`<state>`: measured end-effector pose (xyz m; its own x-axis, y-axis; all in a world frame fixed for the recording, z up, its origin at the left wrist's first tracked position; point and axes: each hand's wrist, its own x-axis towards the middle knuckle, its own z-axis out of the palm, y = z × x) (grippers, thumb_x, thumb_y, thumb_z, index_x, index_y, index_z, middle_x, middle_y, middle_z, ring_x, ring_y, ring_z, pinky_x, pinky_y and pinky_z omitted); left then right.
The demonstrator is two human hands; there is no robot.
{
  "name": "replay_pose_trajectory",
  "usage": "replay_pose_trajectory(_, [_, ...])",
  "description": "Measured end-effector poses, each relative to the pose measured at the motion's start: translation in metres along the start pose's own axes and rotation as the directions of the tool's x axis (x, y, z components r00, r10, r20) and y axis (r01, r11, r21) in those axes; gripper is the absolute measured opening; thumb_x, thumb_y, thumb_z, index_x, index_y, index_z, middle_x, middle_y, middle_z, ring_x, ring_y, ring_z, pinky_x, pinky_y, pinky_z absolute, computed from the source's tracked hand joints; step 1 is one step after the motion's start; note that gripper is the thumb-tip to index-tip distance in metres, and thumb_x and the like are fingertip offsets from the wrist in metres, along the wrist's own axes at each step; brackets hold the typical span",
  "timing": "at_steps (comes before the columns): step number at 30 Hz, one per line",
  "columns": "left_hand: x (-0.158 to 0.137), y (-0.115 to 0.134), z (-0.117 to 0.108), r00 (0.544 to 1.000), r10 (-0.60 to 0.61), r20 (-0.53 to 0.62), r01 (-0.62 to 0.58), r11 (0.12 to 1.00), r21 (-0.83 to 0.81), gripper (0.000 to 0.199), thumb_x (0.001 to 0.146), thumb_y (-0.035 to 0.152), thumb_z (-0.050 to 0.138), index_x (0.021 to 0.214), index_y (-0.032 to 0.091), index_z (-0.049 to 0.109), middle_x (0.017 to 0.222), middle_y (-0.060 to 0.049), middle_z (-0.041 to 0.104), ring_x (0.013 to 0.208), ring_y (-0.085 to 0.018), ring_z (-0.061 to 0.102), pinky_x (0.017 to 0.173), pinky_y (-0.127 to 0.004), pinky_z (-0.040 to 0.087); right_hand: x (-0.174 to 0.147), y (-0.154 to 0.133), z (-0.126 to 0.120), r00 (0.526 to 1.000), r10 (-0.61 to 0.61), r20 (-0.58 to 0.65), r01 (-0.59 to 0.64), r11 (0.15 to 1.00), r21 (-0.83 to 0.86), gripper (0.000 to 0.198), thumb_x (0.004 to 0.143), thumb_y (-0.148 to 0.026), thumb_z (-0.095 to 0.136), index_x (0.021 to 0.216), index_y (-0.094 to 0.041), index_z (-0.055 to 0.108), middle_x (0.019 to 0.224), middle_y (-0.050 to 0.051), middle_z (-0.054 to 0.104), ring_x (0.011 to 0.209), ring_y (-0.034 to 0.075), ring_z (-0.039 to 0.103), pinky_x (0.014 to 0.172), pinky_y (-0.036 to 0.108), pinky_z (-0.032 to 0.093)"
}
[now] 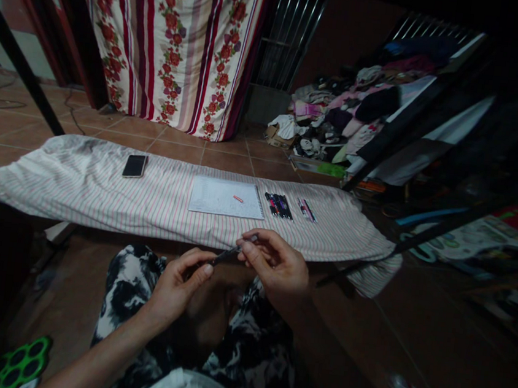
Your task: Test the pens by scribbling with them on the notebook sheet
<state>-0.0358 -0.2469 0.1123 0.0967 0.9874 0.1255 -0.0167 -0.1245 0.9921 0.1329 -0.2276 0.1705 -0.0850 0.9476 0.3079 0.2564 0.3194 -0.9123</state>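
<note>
Grey pen (226, 255): between both hands, slanting towards two o'clock.
Left hand (179, 287): thumb and finger pinching the eight-o'clock end.
Right hand (276, 270): fingertips pinching the two-o'clock end.
Pad (214, 198): twelve o'clock from the pen, bearing a red piece (238, 199).
Pens (278, 206): one to two o'clock, two groups.
Phone (135, 167): ten o'clock.
Slip: a loose pinch could drop the pen past the cloth (165, 209).
Tug: a knee (132, 279) catching the cloth could shift the red piece.

Cannot see all of the pen (227, 255), partly covered by the left hand (180, 283) and right hand (279, 267). Cannot read faint marks on the notebook (215, 197), too small. Cannot follow the curtain (188, 48) past the top edge.
</note>
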Motion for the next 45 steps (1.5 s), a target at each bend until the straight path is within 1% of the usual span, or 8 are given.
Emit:
replay_pose_trajectory(12, [-0.0002,0.0051,0.0002,0.998,0.055,-0.011,-0.055,0.998,0.029,0.017,0.075,0.026,0.062,0.089,0.018,0.069,0.087,-0.005,0.064,0.086,-0.018,0.059,0.079,-0.029,0.044,0.0005,-0.0042,-0.0028,0.996,-0.091,0.017,0.092,0.943,-0.319,0.013,0.073,-0.029,0.062,0.069,-0.017,0.06,0.054,-0.004,0.052,0.048,0.007,0.048,0.046,0.017,0.039])
replay_pose_trajectory(21, [0.0005,0.0083,0.0017,0.997,0.078,-0.026,-0.078,0.996,0.033,0.017,0.075,0.025,0.062,0.088,0.018,0.069,0.086,-0.004,0.065,0.086,-0.017,0.06,0.079,-0.028,0.045,-0.0021,-0.0025,-0.0002,0.979,-0.197,0.061,0.206,0.922,-0.327,0.007,0.075,-0.023,0.062,0.074,-0.018,0.066,0.063,-0.001,0.061,0.054,0.009,0.054,0.05,0.018,0.042])
replay_pose_trajectory(25, [0.001,0.0084,0.0012,0.996,0.081,-0.034,-0.079,0.996,0.048,0.015,0.075,0.025,0.062,0.086,0.018,0.069,0.086,-0.004,0.065,0.085,-0.018,0.06,0.079,-0.028,0.045,-0.0028,0.0005,-0.0001,0.963,-0.248,0.103,0.269,0.908,-0.322,0.016,0.082,-0.022,0.052,0.084,-0.018,0.068,0.076,0.004,0.067,0.07,0.013,0.061,0.063,0.022,0.048])
replay_pose_trajectory(29, [0.0008,0.0076,0.0008,0.996,0.077,-0.042,-0.075,0.995,0.06,0.015,0.074,0.026,0.062,0.086,0.019,0.07,0.085,-0.004,0.066,0.085,-0.018,0.06,0.079,-0.029,0.046,-0.0035,-0.0011,-0.0018,0.958,-0.242,0.154,0.282,0.895,-0.347,0.022,0.085,-0.021,0.047,0.093,-0.019,0.067,0.083,0.005,0.067,0.078,0.014,0.063,0.071,0.025,0.05])
replay_pose_trajectory(33, [-0.0001,0.0069,0.0005,0.997,0.065,-0.041,-0.063,0.997,0.053,0.017,0.074,0.027,0.062,0.086,0.018,0.07,0.085,-0.005,0.065,0.083,-0.019,0.06,0.078,-0.03,0.046,-0.004,-0.0022,-0.0021,0.977,-0.184,0.108,0.21,0.922,-0.326,0.019,0.082,-0.02,0.051,0.094,-0.02,0.065,0.083,0.004,0.068,0.075,0.014,0.063,0.068,0.025,0.051])
replay_pose_trajectory(36, [-0.0002,0.0063,0.0004,0.998,0.051,-0.031,-0.05,0.997,0.052,0.017,0.075,0.026,0.062,0.088,0.018,0.07,0.086,-0.005,0.065,0.084,-0.018,0.06,0.078,-0.029,0.046,-0.0042,-0.0006,-0.0022,0.99,-0.129,0.059,0.14,0.945,-0.294,0.012,0.079,-0.021,0.056,0.088,-0.02,0.064,0.079,0.002,0.068,0.068,0.013,0.063,0.063,0.023,0.051])
replay_pose_trajectory(41, [0.0012,0.0068,0.0006,0.996,0.077,-0.034,-0.074,0.995,0.059,0.015,0.075,0.025,0.062,0.085,0.018,0.07,0.085,-0.005,0.066,0.084,-0.018,0.06,0.078,-0.029,0.046,-0.0034,0.0009,-0.0037,0.973,-0.194,0.125,0.224,0.921,-0.32,0.006,0.077,-0.021,0.059,0.079,-0.02,0.064,0.073,0.001,0.066,0.065,0.013,0.061,0.061,0.022,0.048])
replay_pose_trajectory(45, [0.0012,0.0093,0.0,0.992,0.124,-0.016,-0.122,0.988,0.092,0.015,0.076,0.023,0.061,0.086,0.018,0.07,0.084,-0.005,0.066,0.084,-0.018,0.06,0.076,-0.028,0.047,-0.0023,-0.0016,-0.0051,0.961,-0.213,0.175,0.265,0.89,-0.372,0.009,0.079,-0.024,0.058,0.074,-0.018,0.063,0.068,0.001,0.061,0.062,0.011,0.056,0.057,0.022,0.043])
